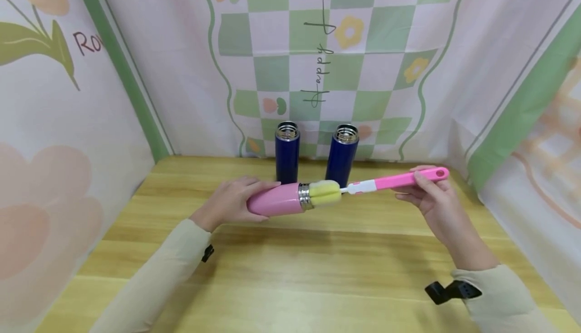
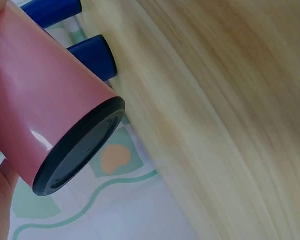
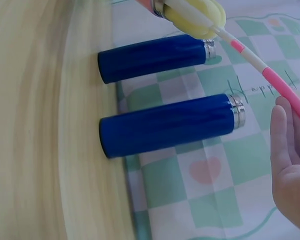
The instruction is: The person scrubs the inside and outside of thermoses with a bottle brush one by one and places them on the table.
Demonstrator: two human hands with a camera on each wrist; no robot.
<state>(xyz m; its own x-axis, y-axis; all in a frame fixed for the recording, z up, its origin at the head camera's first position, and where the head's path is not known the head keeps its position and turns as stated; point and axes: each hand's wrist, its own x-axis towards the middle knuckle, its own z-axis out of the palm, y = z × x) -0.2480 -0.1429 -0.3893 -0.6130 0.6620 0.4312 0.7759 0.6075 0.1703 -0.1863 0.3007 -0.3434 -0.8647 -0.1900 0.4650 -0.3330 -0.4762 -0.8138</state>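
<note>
Holding the pink bottle (image 1: 274,200) sideways in my left hand (image 1: 231,203), mouth pointing right, my right hand (image 1: 431,197) grips the brush (image 1: 358,187), sponge lined up along its length.

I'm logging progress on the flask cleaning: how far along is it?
Done: nothing visibly finished. In hand: the left hand holds the pink flask sideways; the right hand holds the brush, its yellow sponge at the mouth. Left: two blue flasks stand open behind.
</note>
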